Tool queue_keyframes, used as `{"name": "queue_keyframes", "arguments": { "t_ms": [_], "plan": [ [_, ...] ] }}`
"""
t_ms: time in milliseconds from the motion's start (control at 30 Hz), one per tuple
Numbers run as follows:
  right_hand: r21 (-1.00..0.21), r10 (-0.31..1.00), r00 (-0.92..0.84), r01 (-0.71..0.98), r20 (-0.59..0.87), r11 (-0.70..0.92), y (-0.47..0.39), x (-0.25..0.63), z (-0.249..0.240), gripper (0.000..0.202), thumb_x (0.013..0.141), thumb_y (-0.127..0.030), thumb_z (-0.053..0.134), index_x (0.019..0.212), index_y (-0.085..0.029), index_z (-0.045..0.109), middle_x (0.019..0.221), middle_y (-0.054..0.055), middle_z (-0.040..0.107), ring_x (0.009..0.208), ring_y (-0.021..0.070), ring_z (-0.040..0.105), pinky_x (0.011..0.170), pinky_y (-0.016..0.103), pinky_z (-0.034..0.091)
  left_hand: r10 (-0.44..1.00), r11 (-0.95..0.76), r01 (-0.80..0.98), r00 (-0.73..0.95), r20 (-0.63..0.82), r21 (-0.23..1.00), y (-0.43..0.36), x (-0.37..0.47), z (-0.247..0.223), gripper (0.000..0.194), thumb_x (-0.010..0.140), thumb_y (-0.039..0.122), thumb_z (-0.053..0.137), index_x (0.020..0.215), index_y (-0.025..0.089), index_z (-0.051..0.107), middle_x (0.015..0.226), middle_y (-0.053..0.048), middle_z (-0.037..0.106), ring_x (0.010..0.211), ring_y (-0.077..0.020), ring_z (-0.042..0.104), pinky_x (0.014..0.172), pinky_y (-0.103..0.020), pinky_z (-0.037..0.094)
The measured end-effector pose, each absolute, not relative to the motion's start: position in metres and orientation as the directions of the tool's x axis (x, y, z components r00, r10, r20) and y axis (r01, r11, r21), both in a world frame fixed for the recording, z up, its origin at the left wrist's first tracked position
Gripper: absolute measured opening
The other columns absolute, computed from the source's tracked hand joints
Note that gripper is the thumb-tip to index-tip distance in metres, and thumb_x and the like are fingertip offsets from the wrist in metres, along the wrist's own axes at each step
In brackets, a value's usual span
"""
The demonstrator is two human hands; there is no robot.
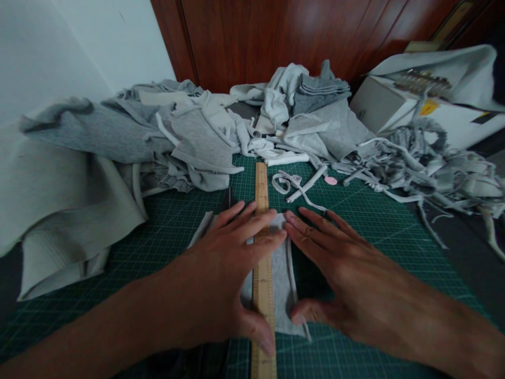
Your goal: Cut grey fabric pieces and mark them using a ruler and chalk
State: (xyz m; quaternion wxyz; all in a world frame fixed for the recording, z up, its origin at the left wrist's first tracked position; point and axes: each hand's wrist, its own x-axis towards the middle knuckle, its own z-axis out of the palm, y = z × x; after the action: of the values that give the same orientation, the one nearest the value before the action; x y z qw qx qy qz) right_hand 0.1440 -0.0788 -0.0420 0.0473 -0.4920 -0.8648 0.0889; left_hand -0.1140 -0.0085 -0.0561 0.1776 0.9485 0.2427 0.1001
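Note:
A wooden ruler lies lengthwise over a light grey piece of fabric on the green cutting mat. My left hand rests across the ruler, fingers spread, its thumb on the ruler's near part and its fingertips reaching over to the fabric. On the fabric's right edge lies my right hand, fingers stretched forward and thumb touching the edge lower down. A ring-like dark band shows on one right finger. Part of the fabric left of the ruler is hidden under my left hand.
Grey fabric pieces are heaped at the back left, with folded cloths behind. Thin fabric strips and a pink disc lie beyond my hands. Tangled scraps sit at right before a white box.

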Motion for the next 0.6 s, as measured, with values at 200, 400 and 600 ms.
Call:
{"name": "queue_keyframes", "arguments": {
  "t_ms": [200,400,600],
  "plan": [
    [-0.262,0.853,-0.504,0.849,-0.138,0.459,-0.072,0.138,-0.034,0.111,0.085,-0.072,0.075,0.164,-0.003,0.039,0.169,0.027,0.032,0.159,0.0498,0.024,0.123,0.077,0.028,0.531,-0.799,0.464,0.843,0.083,0.383,-0.013,-0.111,-0.049,0.082,0.073,0.056,0.085,0.143,0.024,0.06,0.171,-0.014,0.039,0.163,-0.0393,0.024,0.131,-0.061,0.023],
    [-0.278,0.853,-0.47,0.871,-0.226,0.406,-0.068,0.134,-0.03,0.115,0.085,-0.074,0.074,0.166,-0.003,0.033,0.171,0.025,0.026,0.16,0.0489,0.02,0.126,0.075,0.022,0.53,-0.787,0.448,0.842,0.095,0.423,-0.016,-0.109,-0.053,0.06,0.077,0.047,0.081,0.13,0.023,0.066,0.167,-0.013,0.047,0.162,-0.0383,0.029,0.131,-0.058,0.025],
    [-0.322,0.86,-0.463,0.865,-0.215,0.385,-0.07,0.134,-0.027,0.116,0.082,-0.072,0.079,0.166,-0.005,0.035,0.171,0.025,0.027,0.161,0.0478,0.018,0.128,0.073,0.02,0.55,-0.794,0.481,0.829,0.102,0.371,-0.011,-0.117,-0.025,0.065,0.079,0.067,0.081,0.127,0.025,0.069,0.17,-0.015,0.043,0.158,-0.0389,0.038,0.128,-0.057,0.033]
  ]
}}
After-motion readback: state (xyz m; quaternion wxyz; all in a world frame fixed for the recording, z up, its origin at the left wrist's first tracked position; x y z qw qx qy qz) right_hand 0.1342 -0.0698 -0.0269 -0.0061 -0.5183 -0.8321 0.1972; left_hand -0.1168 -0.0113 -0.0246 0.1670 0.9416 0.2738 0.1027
